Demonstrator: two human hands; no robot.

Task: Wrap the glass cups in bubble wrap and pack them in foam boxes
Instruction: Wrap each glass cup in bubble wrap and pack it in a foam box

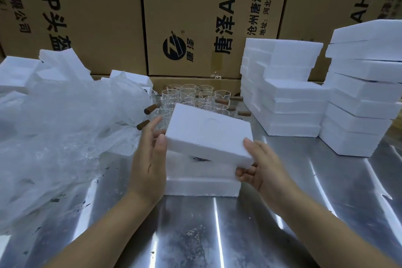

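The right hand (263, 167) pinches the foam lid's (208, 135) near corner, and the left hand (148, 159) steadies its other end with straight fingers. The lid hangs tilted over the foam box (202, 187) at the middle of the table (282, 213). Pressed down crooked, it could jam or chip.

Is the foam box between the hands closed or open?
Open: the right hand grips the lid, steadied by the left hand, tilted above the base; a dark gap shows between lid and base.

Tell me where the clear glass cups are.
In the head view, the clear glass cups stand at the back centre of the metal table, between crumpled bubble wrap and stacked white foam boxes.
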